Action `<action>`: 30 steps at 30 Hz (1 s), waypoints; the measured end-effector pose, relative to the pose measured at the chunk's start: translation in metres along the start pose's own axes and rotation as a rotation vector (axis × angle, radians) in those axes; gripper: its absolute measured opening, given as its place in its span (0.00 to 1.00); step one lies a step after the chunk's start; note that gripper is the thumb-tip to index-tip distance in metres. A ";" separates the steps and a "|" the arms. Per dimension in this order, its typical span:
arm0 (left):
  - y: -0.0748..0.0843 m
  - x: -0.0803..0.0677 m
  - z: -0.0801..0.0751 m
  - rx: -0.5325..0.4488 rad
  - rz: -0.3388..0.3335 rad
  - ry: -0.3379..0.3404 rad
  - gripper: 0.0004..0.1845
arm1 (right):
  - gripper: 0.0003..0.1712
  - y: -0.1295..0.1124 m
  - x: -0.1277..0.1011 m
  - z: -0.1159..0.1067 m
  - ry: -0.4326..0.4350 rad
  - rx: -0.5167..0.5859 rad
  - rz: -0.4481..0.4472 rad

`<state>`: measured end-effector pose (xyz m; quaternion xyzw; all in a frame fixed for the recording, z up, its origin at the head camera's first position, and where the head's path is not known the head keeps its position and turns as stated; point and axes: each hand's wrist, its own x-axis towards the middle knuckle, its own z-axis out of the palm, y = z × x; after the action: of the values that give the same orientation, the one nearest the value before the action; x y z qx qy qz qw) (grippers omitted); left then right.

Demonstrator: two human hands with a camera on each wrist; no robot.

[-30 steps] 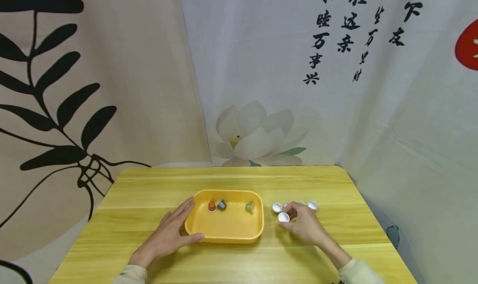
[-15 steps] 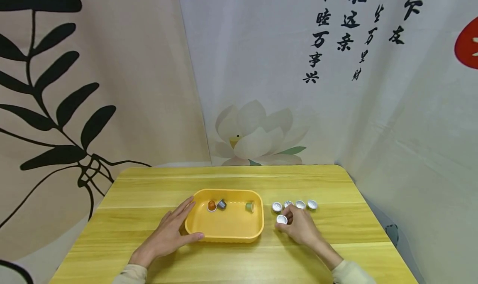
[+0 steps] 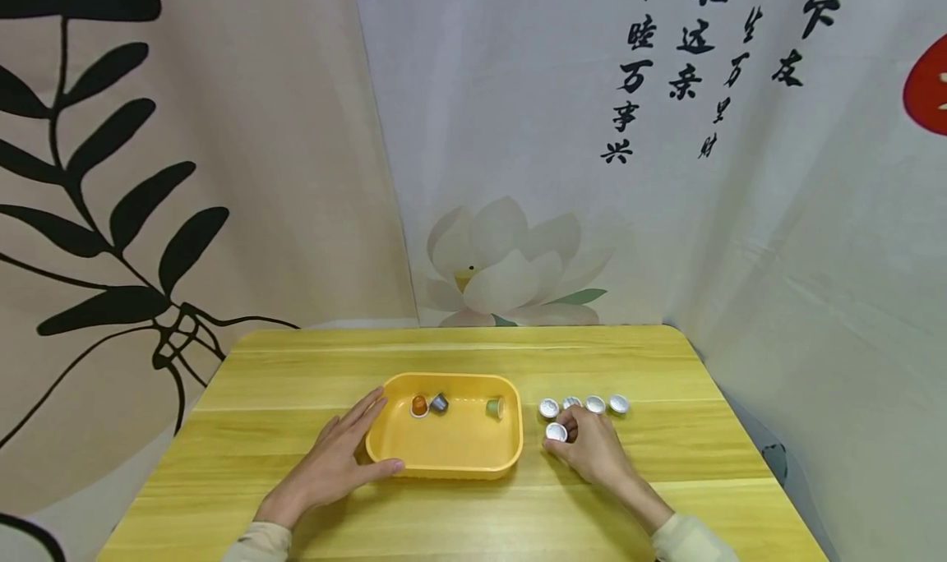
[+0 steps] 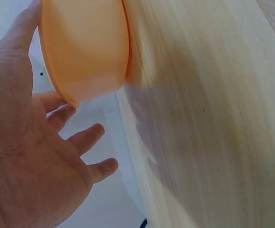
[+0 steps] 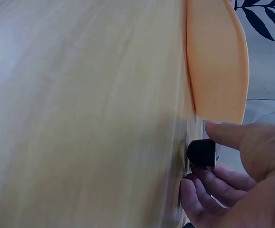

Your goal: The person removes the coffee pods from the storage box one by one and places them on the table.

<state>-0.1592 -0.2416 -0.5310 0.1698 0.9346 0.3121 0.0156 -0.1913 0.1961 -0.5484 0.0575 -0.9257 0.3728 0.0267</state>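
Note:
A yellow plastic tray (image 3: 444,468) sits on the wooden table (image 3: 296,365), with an orange capsule (image 3: 419,407), a grey one (image 3: 440,403) and a green one (image 3: 494,408) inside along its far wall. My left hand (image 3: 336,457) rests flat against the tray's left end, fingers straight and thumb along the front rim; the left wrist view shows the palm (image 4: 28,161) beside the tray wall (image 4: 85,47). My right hand (image 3: 588,447) pinches a foil-topped capsule (image 3: 556,433) just right of the tray. In the right wrist view this capsule (image 5: 201,153) is dark, held between thumb and fingers.
Several foil-topped capsules (image 3: 595,404) stand in a row on the table just beyond my right hand. Printed fabric backdrops hang close behind the table and along its right side. The table's rounded far right corner (image 3: 676,336) is near the right curtain.
My right hand has drawn back slightly toward me and to the left with the capsule, uncovering the row of capsules behind it. The left hand and the tray have stayed put.

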 end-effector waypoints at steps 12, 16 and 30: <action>0.000 0.001 0.000 0.010 0.003 0.002 0.60 | 0.17 0.001 0.002 0.003 0.023 -0.008 0.005; 0.000 0.000 0.000 0.008 0.001 -0.001 0.60 | 0.18 0.001 0.001 0.003 0.025 -0.005 0.002; 0.000 0.000 0.000 0.010 0.000 0.002 0.60 | 0.20 0.002 -0.001 0.003 0.050 0.003 -0.031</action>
<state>-0.1587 -0.2416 -0.5310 0.1697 0.9362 0.3074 0.0138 -0.1907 0.1950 -0.5520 0.0626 -0.9231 0.3753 0.0558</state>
